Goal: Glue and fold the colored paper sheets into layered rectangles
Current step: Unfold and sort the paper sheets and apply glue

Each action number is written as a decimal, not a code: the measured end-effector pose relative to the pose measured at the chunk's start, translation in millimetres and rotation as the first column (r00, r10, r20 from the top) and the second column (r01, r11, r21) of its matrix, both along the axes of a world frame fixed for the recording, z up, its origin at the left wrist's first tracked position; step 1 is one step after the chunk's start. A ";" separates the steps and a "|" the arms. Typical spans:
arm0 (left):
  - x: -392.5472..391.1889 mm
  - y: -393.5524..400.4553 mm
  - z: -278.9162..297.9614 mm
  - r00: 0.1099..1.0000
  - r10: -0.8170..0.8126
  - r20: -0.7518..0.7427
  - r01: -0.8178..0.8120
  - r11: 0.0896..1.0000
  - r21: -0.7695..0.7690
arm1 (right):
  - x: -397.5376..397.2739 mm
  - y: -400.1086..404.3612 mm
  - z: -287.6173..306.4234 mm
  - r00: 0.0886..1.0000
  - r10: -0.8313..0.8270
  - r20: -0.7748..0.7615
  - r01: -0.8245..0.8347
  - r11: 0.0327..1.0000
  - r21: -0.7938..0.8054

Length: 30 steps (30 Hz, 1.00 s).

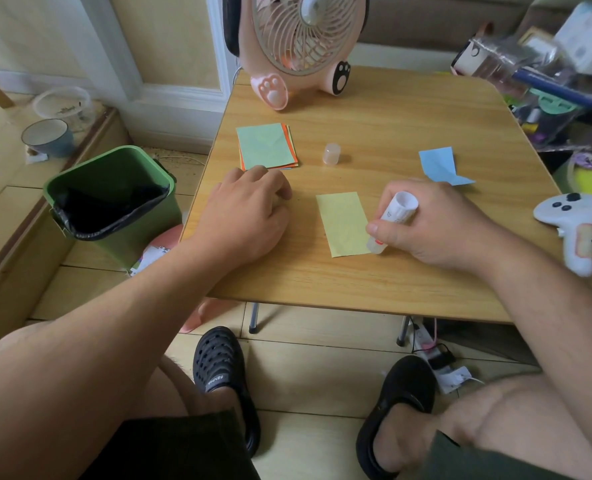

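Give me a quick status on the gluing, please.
Right hand grips glue stick, tip at yellow sheet edge. Left hand resting on table, holding nothing. Cap off. Nothing in the way.

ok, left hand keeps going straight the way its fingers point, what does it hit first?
Probably the stack of colored paper sheets, just beyond the left hand fingertips; depth is unclear from this one view.
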<state>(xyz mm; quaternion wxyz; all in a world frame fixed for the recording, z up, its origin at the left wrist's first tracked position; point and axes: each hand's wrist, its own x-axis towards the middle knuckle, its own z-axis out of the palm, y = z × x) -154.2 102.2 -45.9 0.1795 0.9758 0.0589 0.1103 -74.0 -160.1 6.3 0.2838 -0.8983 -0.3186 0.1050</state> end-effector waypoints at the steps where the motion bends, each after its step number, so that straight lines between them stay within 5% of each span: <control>1: 0.3 -0.4 0.6 1.000 0.004 -0.003 -0.004 1.000 0.002 | -0.1 -0.1 -0.6 1.000 0.001 -0.002 -0.001 1.000 -0.015; 9: 3.2 -2.0 6.8 1.000 0.007 -0.028 -0.006 1.000 0.013 | 0.2 -3.7 1.7 0.998 -0.038 -0.059 0.038 0.999 -0.010; 13: 5.7 -1.1 12.2 0.999 0.044 -0.005 -0.044 0.998 -0.050 | 3.9 -3.6 3.3 0.993 -0.053 -0.108 0.073 0.979 0.191; 19: 17.9 -17.8 28.4 0.986 0.102 0.134 -0.074 0.977 -0.199 | 19.2 19.1 5.6 0.959 -0.224 -0.176 0.285 0.746 0.602; 24: 38.5 -51.2 41.8 0.987 0.012 0.163 0.062 0.896 -0.440 | 35.5 42.7 2.6 0.885 -0.200 -0.421 0.456 0.562 0.690; 30: 72.9 -64.1 38.1 0.997 -0.021 0.080 0.069 0.751 -0.657 | 59.4 52.8 -14.2 0.904 -0.241 -0.352 0.419 0.662 0.622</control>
